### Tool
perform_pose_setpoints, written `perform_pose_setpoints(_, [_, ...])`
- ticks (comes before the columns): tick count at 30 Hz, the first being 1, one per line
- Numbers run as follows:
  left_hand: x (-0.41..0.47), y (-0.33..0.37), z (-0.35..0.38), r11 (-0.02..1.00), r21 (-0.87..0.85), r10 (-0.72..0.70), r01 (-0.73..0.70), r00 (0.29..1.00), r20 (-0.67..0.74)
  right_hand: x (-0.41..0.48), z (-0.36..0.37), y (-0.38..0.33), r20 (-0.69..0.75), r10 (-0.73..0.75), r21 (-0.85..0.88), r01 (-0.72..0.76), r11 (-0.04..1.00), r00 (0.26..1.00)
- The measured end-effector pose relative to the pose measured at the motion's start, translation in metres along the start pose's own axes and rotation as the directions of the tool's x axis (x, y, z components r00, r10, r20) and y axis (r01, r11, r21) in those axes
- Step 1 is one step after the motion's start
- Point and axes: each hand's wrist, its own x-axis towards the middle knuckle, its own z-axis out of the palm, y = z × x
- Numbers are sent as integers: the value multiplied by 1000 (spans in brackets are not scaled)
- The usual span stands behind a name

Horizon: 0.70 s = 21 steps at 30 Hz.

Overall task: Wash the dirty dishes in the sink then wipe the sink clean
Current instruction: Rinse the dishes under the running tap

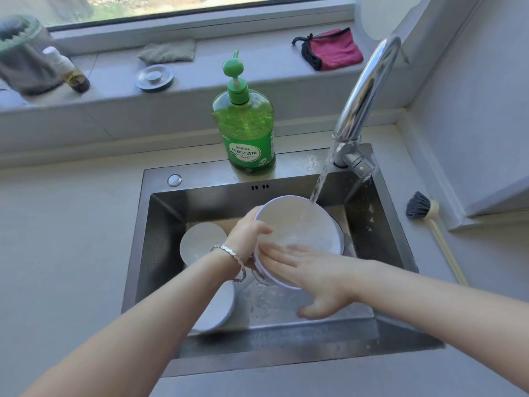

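Curling round the tilted plate's (300,224) rim, the left hand (248,234) grips it; the right hand (310,272) presses inside, fingers (274,251) straight.

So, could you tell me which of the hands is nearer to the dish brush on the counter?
Right. The right hand lies flat on the plate, left of the dish brush; the left hand grips the plate's left rim, farther off.

The only text that can be read stands on the label (248,152) of the green soap bottle (243,121), at the far rim of the sink (206,171): the Chinese line 柠檬洗洁精 (the smaller print around it is too blurred).
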Motion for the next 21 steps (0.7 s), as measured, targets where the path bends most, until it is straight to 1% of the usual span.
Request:
perform_pose_setpoints(3, [-1,-2,-6,999,47,30,-28,999,-39,-9,9,-2,-64,-23,-14,22,1000,998])
perform_pose_setpoints(5, [-1,-5,-12,985,136,118,-108,991,-67,-18,16,2,-84,4,-55,-8,998,996])
perform_pose_setpoints(7, [-1,-9,-18,934,296,237,-201,967,-93,-26,22,9,-122,57,-104,-70,992,991])
perform_pose_setpoints(8, [-2,-9,-20,887,403,288,-227,953,-97,-29,26,14,-151,95,-106,-111,988,984])
perform_pose_setpoints(9, [-4,-8,-20,819,528,324,-225,941,-102,-33,29,18,-177,141,-91,-159,983,974])
perform_pose_setpoints(10, [-7,-8,-19,722,664,352,-195,930,-109,-36,32,21,-201,183,-69,-200,977,962])
perform_pose_setpoints(11, [-10,-8,-19,599,782,393,-171,914,-102,-38,34,24,-224,212,-46,-227,973,951])
perform_pose_setpoints(12, [-14,-9,-18,477,862,449,-174,891,-69,-38,36,25,-243,229,-23,-242,970,943])
perform_pose_setpoints(13, [-19,-10,-17,380,904,505,-197,863,-24,-38,38,26,-258,241,-6,-251,968,936])
perform_pose_setpoints(14, [-24,-10,-17,310,926,536,-216,844,17,-37,40,27,-268,246,-6,-257,966,931])
perform_pose_setpoints(15, [-29,-10,-18,256,937,560,-236,827,55,-36,41,27,-274,248,-17,-262,965,929])
perform_pose_setpoints(16, [-34,-9,-20,203,943,600,-263,795,93,-33,43,26,-274,248,-28,-266,964,929])
perform_pose_setpoints(17, [-37,-9,-21,130,945,658,-298,740,143,-31,45,26,-269,251,-36,-270,962,930])
perform_pose_setpoints(19, [-40,-13,-28,-8,951,749,-308,629,210,-24,48,24,-256,261,-55,-283,957,931])
perform_pose_setpoints(20, [-38,-16,-33,-35,954,778,-299,591,213,-21,48,23,-250,267,-66,-291,954,931])
perform_pose_setpoints(21, [-35,-19,-38,21,955,778,-295,605,170,-18,48,23,-243,274,-74,-299,951,931])
